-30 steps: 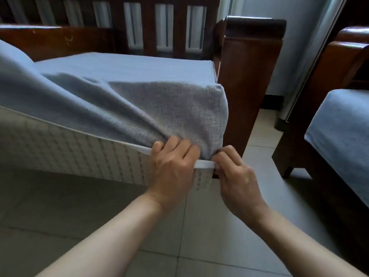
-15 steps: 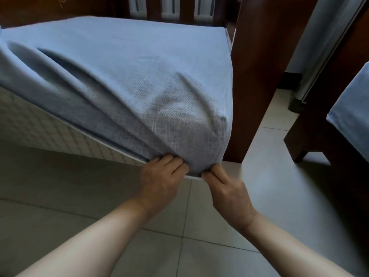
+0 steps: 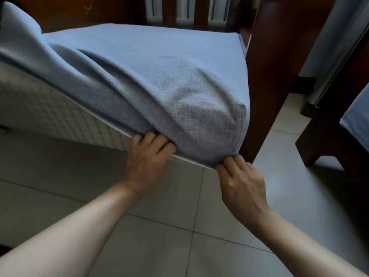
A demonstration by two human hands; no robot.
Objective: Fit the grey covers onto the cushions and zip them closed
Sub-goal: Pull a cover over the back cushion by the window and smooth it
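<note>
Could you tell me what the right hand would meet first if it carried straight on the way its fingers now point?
Probably the grey cover itself: the right hand already pinches its corner hem.

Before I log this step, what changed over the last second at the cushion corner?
The grey cover was pulled further down over the cushion corner, hiding the white patch bared there a second ago. The right hand shifted rightward under the corner. Both hands, the left hand too, still grip the cover's edge; the left stretch remains uncovered.

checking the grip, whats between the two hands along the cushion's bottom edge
In the head view, only the grey cover's pulled-down hem spans between left hand and right hand.
</note>
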